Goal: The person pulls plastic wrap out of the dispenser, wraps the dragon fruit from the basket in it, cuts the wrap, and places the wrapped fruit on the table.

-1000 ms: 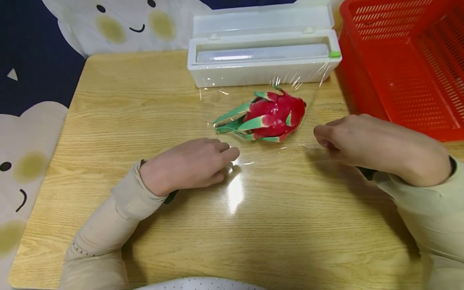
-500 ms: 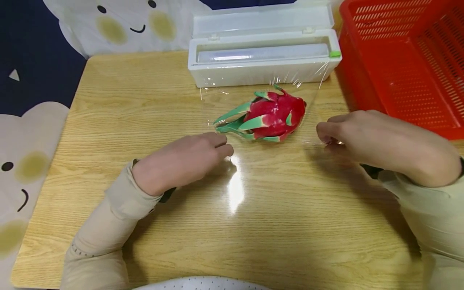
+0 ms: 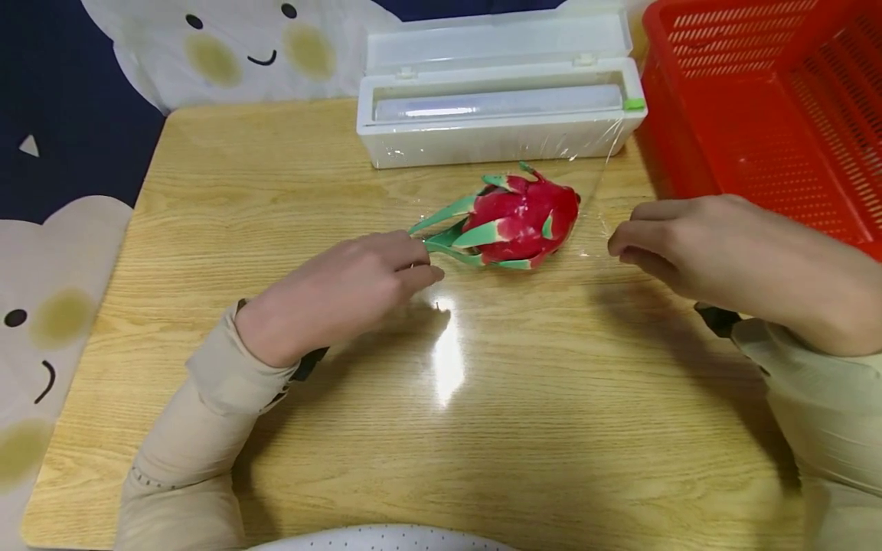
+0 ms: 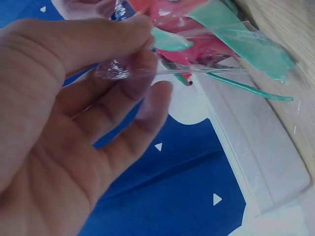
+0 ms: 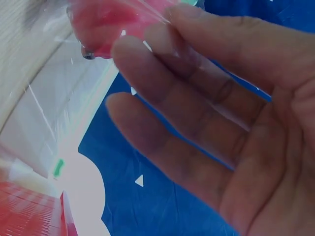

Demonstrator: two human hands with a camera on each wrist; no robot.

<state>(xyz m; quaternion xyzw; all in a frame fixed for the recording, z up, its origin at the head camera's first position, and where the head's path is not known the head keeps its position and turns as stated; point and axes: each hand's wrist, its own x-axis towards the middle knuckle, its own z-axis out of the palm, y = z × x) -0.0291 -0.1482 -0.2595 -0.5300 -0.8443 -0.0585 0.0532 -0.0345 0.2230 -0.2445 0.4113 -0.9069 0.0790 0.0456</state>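
A red dragon fruit with green leafy tips lies on the wooden table, under a sheet of clear plastic wrap. The wrap runs out from a roll in a white, lidded dispenser box behind the fruit. Beside the leaf tips, my left hand pinches the sheet's near left corner between thumb and forefinger. My right hand, right of the fruit, pinches the near right corner; in the right wrist view its other fingers extend loosely. The transparent film's edges are hard to trace.
A red plastic basket stands at the back right, near my right forearm. The dispenser's lid is raised, with a green piece at its right end. Patterned cloth hangs behind the wooden table.
Both hands have risen and moved slightly apart, the left toward the leaf tips, the right toward the basket. The wrap's near edge lifts with them; the fruit stays put.
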